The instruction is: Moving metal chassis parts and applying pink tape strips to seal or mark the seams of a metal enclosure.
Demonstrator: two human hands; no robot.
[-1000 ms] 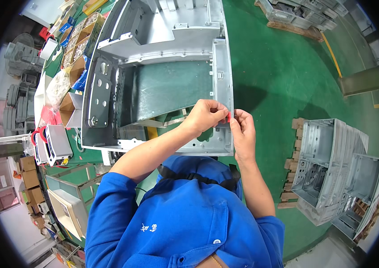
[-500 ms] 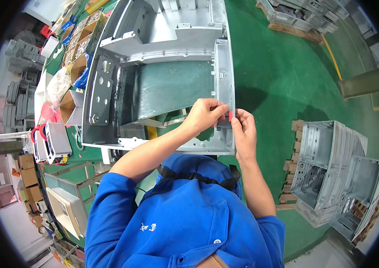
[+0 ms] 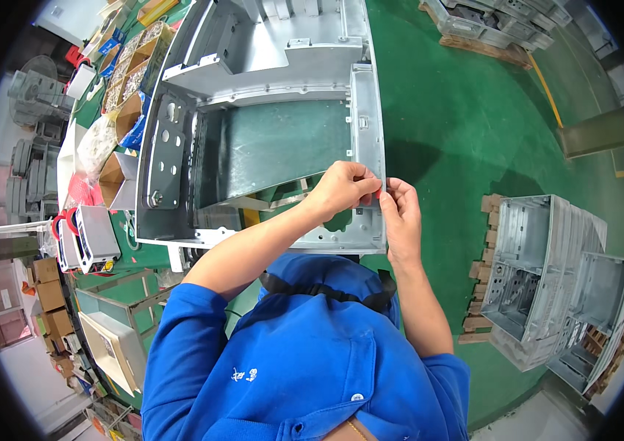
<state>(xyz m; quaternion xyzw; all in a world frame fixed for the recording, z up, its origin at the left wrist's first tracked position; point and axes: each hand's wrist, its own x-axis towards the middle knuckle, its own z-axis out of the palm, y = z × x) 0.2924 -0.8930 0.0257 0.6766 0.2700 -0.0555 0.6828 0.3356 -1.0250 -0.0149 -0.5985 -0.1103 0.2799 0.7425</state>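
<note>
Left hand (image 3: pixel 345 187) and right hand (image 3: pixel 398 213) meeting at right rail of grey metal housing (image 3: pixel 268 95), fingertips pinched narrow on a tiny red piece (image 3: pixel 380 192). Housing on green floor (image 3: pixel 459 125), long axis running away from body; piece too small to tell direction.

Both forearms extend forward and upward from blue short sleeves, bare from the elbow. The left hand (image 3: pixel 343 187) is curled, its fingertips pinched together. The right hand (image 3: pixel 400 213) is raised beside it, its fingertips meeting those of the left.
</note>
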